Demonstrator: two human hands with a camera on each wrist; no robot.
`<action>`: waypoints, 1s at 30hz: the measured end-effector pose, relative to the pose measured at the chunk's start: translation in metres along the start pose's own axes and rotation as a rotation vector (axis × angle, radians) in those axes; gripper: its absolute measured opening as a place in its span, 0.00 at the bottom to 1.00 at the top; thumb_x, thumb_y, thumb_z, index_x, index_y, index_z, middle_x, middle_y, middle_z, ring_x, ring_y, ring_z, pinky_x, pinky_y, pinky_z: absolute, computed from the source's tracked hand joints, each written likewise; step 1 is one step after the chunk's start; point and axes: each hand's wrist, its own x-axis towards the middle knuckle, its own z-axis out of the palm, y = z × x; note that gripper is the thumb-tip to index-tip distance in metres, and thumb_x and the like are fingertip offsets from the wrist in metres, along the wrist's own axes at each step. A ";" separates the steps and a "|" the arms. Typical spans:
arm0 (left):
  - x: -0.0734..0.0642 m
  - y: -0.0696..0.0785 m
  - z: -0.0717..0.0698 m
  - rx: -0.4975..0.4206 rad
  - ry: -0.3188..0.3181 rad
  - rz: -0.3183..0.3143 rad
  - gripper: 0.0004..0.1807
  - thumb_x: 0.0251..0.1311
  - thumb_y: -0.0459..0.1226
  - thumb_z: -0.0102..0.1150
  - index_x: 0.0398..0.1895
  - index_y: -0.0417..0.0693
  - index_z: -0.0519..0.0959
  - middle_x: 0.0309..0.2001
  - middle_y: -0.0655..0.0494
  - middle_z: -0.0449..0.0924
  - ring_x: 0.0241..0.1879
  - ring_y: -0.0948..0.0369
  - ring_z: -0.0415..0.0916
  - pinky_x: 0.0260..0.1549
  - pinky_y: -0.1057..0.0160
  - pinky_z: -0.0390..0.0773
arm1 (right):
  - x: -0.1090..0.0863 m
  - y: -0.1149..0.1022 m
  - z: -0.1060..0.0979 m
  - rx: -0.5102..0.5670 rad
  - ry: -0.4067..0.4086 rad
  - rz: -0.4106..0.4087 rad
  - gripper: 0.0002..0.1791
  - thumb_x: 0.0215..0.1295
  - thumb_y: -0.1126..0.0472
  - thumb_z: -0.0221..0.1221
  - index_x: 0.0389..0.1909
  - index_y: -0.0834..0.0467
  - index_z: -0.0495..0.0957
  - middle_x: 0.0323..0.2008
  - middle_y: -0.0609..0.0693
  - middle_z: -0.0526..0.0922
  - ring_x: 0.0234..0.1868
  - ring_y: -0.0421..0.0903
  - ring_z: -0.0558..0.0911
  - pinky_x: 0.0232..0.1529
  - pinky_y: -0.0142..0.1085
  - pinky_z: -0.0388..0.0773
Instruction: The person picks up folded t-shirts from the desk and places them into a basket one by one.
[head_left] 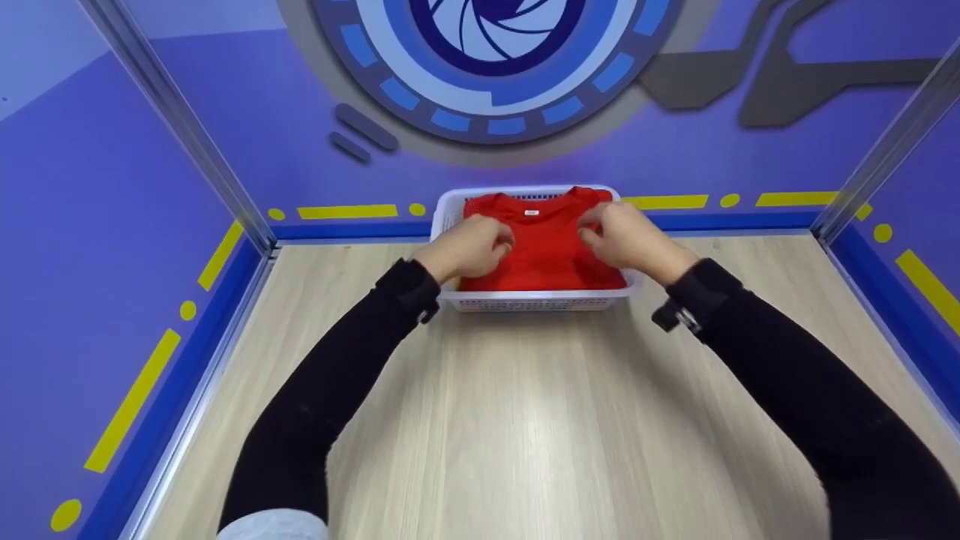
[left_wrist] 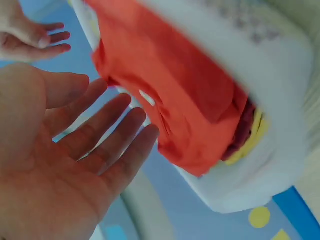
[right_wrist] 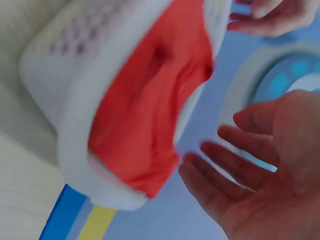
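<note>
A folded red T-shirt [head_left: 544,255], its small white label at the neckline, lies on top in a white plastic basket [head_left: 525,295]. Over the shirt's left side hovers my left hand [head_left: 474,245], fingers loosely bent and holding nothing. My right hand [head_left: 624,235] is over the shirt's right side, likewise without anything in its grasp. In the left wrist view, the left hand [left_wrist: 85,145] shows its palm and spread fingers apart from the cloth. The right wrist view has the right hand [right_wrist: 260,160] with relaxed fingers near the shirt's edge [right_wrist: 145,115].
Dark red cloth [left_wrist: 242,127] and yellow cloth [left_wrist: 250,142] show beneath the shirt. The basket stands at the back of a wooden table [head_left: 525,420], close to the blue patterned back wall [head_left: 360,180]. Side panels [head_left: 90,247] border the table.
</note>
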 end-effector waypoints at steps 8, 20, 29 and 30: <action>-0.038 0.007 0.031 0.026 0.039 0.099 0.15 0.84 0.41 0.56 0.54 0.44 0.90 0.49 0.48 0.88 0.50 0.52 0.83 0.59 0.52 0.85 | -0.047 -0.015 0.028 -0.039 -0.080 -0.177 0.12 0.81 0.60 0.63 0.50 0.64 0.91 0.41 0.59 0.91 0.44 0.56 0.86 0.53 0.53 0.88; -0.048 -0.001 0.070 0.015 0.101 0.039 0.24 0.85 0.55 0.52 0.51 0.49 0.91 0.44 0.53 0.85 0.46 0.55 0.83 0.50 0.54 0.85 | -0.054 -0.003 0.061 -0.023 -0.094 -0.072 0.22 0.86 0.48 0.57 0.35 0.59 0.86 0.28 0.51 0.81 0.35 0.51 0.81 0.45 0.50 0.81; -0.079 0.028 0.067 0.075 0.261 0.050 0.21 0.82 0.49 0.59 0.66 0.48 0.86 0.60 0.52 0.89 0.59 0.53 0.84 0.67 0.52 0.82 | -0.090 -0.018 0.050 -0.052 0.192 -0.171 0.13 0.79 0.59 0.64 0.54 0.63 0.90 0.51 0.59 0.90 0.55 0.58 0.87 0.60 0.55 0.88; -0.086 0.033 0.065 0.051 0.282 0.067 0.20 0.82 0.49 0.60 0.65 0.49 0.86 0.59 0.53 0.89 0.59 0.54 0.84 0.66 0.53 0.82 | -0.095 -0.021 0.047 -0.042 0.226 -0.168 0.13 0.78 0.59 0.65 0.54 0.63 0.90 0.52 0.59 0.90 0.54 0.58 0.87 0.60 0.55 0.88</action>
